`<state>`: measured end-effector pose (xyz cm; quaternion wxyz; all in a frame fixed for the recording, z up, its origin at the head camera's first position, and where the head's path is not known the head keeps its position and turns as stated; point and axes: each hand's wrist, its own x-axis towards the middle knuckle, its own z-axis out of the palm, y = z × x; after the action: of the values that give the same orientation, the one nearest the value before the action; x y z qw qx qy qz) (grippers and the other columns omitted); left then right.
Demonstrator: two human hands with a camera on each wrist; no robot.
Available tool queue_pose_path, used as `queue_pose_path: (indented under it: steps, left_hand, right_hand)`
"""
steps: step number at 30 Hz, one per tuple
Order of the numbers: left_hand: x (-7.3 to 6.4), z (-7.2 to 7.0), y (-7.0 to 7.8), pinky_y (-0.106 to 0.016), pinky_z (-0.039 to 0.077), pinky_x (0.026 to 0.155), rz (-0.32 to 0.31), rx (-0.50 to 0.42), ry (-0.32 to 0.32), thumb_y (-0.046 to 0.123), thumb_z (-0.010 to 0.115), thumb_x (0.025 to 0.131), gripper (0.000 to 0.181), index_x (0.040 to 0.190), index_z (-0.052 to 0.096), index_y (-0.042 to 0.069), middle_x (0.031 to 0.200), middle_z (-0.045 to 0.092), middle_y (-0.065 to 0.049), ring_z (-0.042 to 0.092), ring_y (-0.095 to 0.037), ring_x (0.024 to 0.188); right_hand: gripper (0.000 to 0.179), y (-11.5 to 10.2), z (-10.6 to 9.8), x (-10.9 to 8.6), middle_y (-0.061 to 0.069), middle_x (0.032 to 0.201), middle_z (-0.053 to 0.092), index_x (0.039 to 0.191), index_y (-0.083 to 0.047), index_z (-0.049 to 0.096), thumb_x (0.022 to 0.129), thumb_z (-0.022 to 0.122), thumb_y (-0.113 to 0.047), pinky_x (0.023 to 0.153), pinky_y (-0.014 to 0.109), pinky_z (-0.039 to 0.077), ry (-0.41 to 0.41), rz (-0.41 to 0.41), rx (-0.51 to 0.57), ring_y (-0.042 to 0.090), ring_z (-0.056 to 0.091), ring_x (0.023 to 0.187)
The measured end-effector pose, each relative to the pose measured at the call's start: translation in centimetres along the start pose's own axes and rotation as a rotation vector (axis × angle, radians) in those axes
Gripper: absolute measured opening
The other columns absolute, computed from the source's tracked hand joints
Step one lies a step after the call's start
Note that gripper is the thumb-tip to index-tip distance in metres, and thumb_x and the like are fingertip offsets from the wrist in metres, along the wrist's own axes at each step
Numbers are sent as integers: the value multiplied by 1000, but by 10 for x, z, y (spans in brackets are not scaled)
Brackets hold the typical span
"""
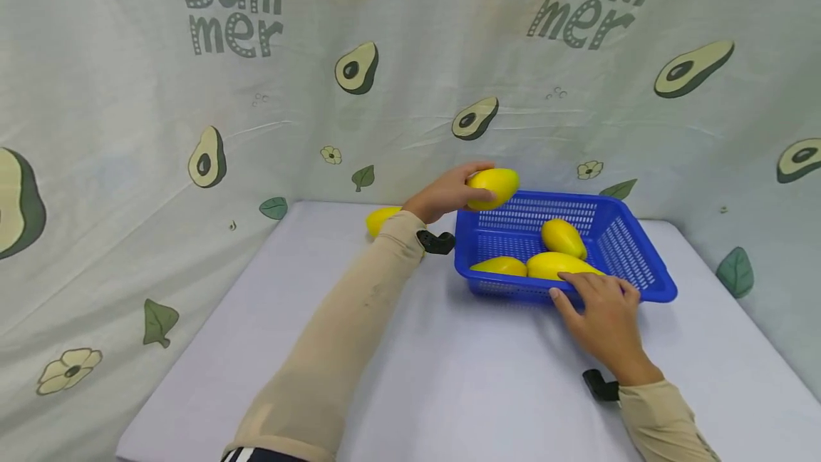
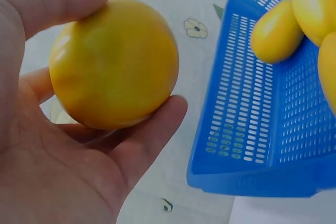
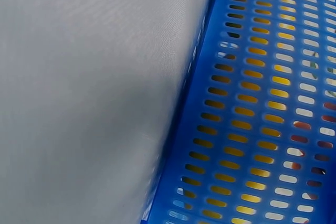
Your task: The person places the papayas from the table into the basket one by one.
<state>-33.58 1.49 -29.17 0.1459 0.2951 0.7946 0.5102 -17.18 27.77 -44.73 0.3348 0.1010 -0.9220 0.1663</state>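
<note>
My left hand (image 1: 449,192) holds a yellow mango (image 1: 502,184) above the back left corner of the blue basket (image 1: 656,266). In the left wrist view, the thumb and fingers curl round the mango (image 2: 118,66). My right hand (image 1: 606,316) grips the basket's near rim, fingers over the top and thumb on the outer side. Inside the basket lie a mango toward the back (image 1: 564,238), a larger one along the near wall (image 1: 556,264) and one at the near left (image 1: 500,267). The right wrist view shows the perforated basket wall (image 3: 247,124), with yellow behind its slots.
Another mango (image 1: 381,221) lies on the white table (image 1: 423,376) left of the basket, partly hidden by my left forearm. A printed cloth (image 1: 410,155) hangs right behind the table and at both sides.
</note>
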Motion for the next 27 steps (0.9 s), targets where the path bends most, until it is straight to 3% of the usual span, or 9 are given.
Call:
queue_pose_path:
  steps: [12,27]
  left_hand:
    - [10,21,9,-28,47,89,59,186,-4,25,74,90,74,154,39,18,135,52,0,55,-18,105]
    - [23,38,15,-25,49,84,37,203,9,23,76,90,73,153,41,18,131,55,1,55,-16,102]
  right_hand:
    - [38,0,0,0,23,116,66,119,-3,68,90,71,-28,94,65,25,1,-4,-8,45,51,112]
    - [39,-1,1,2,23,117,65,121,-3,67,90,71,-28,95,66,24,-14,4,-10,46,50,113]
